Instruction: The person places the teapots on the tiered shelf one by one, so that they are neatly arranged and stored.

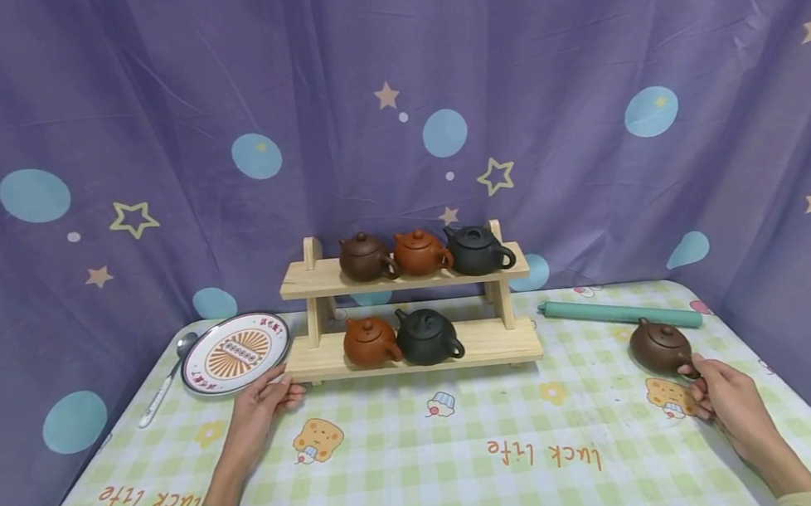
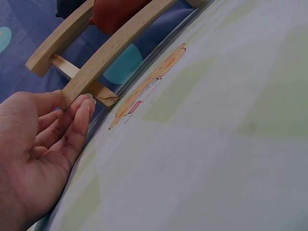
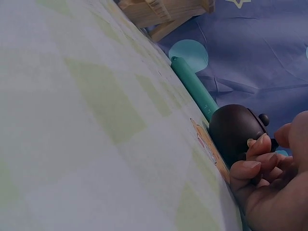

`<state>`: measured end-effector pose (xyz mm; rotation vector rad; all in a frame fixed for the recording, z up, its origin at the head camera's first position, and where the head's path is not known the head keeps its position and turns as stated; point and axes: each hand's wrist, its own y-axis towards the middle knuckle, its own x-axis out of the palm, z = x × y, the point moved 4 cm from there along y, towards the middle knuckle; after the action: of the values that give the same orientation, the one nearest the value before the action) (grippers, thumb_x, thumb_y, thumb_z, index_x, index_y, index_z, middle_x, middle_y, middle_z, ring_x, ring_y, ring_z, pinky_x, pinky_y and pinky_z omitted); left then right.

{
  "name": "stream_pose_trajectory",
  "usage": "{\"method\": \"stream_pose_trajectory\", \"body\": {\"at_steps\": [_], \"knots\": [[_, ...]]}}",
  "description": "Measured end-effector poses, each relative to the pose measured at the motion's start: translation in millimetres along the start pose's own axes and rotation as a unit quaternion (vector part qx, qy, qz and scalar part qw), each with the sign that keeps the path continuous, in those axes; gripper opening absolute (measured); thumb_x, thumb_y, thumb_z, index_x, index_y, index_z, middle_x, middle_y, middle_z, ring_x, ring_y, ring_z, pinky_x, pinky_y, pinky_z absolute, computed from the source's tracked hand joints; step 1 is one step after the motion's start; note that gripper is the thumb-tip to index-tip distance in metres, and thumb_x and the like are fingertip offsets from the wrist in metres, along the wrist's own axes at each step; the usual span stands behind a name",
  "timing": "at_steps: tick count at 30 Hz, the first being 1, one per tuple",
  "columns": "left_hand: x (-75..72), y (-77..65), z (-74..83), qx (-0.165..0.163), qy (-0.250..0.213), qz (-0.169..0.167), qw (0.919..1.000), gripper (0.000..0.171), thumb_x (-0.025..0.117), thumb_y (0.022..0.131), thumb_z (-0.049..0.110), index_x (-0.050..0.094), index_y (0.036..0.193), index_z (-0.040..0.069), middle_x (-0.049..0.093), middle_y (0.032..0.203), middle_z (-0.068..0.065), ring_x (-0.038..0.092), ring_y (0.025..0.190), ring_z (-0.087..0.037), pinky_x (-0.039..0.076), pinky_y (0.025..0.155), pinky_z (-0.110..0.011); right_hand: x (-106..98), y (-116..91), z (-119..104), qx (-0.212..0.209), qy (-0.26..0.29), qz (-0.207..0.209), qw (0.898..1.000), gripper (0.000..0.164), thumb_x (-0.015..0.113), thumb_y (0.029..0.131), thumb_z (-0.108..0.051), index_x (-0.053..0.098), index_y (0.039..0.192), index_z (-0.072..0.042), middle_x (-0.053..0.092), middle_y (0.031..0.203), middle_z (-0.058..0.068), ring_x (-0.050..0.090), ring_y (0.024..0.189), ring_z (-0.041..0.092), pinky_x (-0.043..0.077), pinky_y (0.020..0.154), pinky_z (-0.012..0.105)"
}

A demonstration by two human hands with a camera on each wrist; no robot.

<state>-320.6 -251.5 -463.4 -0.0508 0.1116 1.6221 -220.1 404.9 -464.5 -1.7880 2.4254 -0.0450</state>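
My right hand (image 1: 733, 399) pinches the handle of a dark brown teapot (image 1: 659, 348) at the table's right side. In the right wrist view the fingers curl at the handle, and the teapot (image 3: 236, 131) sits low over the cloth. At the middle back stands a two-tier wooden shelf (image 1: 491, 345); my left hand (image 1: 254, 408) grips the left end of its lower board, thumb and fingers around the corner (image 2: 72, 94). On the upper tier are a brown teapot (image 1: 363, 259), an orange-brown teapot (image 1: 419, 255) and a black teapot (image 1: 473, 252). Below sit an orange-brown teapot (image 1: 369, 345) and a black teapot (image 1: 426, 341).
A white patterned plate (image 1: 237, 353) lies left of the shelf, with a spoon (image 1: 165, 386) beside it. Behind the brown teapot on the right lies a green rod-like roll (image 1: 615, 312). A checked cloth (image 1: 417, 485) covers the table, and a purple curtain (image 1: 352, 50) hangs behind.
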Motion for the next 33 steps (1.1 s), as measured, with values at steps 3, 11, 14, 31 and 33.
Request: {"method": "stream_pose_trajectory", "body": {"at_steps": [3, 11, 14, 31, 33], "knots": [[0.1, -0.5, 0.2, 0.000, 0.003, -0.001, 1.0000, 0.049, 0.051, 0.111, 0.014, 0.038, 0.152, -0.010, 0.074, 0.100, -0.006, 0.070, 0.086, -0.004, 0.060, 0.084, -0.021, 0.2, -0.5, 0.0, -0.008, 0.004, 0.002, 1.000, 0.039, 0.042, 0.113, -0.035, 0.063, 0.099, -0.006, 0.049, 0.071, 0.000, 0.044, 0.057, 0.007, 0.044, 0.046, 0.022], [-0.1, -0.6, 0.0, 0.002, 0.008, -0.002, 1.0000, 0.049, 0.050, 0.111, 0.014, 0.038, 0.152, -0.010, 0.074, 0.102, -0.007, 0.070, 0.087, -0.004, 0.060, 0.084, -0.020, 1.6, -0.3, 0.5, -0.016, 0.019, 0.013, 1.000, 0.037, 0.041, 0.113, -0.029, 0.064, 0.095, -0.006, 0.049, 0.070, 0.000, 0.046, 0.058, 0.007, 0.045, 0.047, 0.022], [0.0, -1.0, 0.0, 0.002, 0.009, -0.004, 1.0000, 0.050, 0.051, 0.111, 0.015, 0.037, 0.153, -0.010, 0.074, 0.103, -0.008, 0.070, 0.087, -0.004, 0.059, 0.084, -0.020, 2.3, -0.2, 0.6, -0.015, 0.023, 0.021, 0.999, 0.037, 0.040, 0.113, -0.028, 0.064, 0.095, -0.005, 0.048, 0.071, 0.000, 0.046, 0.058, 0.007, 0.044, 0.047, 0.022], [-0.3, -0.8, 0.5, 0.004, 0.002, -0.003, 1.0000, 0.049, 0.051, 0.111, 0.014, 0.038, 0.152, -0.010, 0.074, 0.104, -0.009, 0.070, 0.087, -0.004, 0.059, 0.085, -0.021, 8.7, -3.5, -0.3, -0.019, 0.041, 0.011, 0.999, 0.038, 0.038, 0.114, -0.025, 0.062, 0.095, -0.002, 0.049, 0.072, 0.000, 0.045, 0.060, 0.007, 0.044, 0.047, 0.021], [-0.1, -0.8, 0.5, 0.005, 0.001, -0.002, 1.0000, 0.049, 0.051, 0.111, 0.013, 0.039, 0.152, -0.010, 0.074, 0.103, -0.008, 0.070, 0.087, -0.004, 0.059, 0.084, -0.020, 11.0, -4.4, -1.1, -0.025, 0.049, 0.002, 0.998, 0.038, 0.039, 0.113, -0.024, 0.062, 0.094, -0.002, 0.049, 0.071, 0.000, 0.045, 0.060, 0.006, 0.044, 0.047, 0.021]]}}
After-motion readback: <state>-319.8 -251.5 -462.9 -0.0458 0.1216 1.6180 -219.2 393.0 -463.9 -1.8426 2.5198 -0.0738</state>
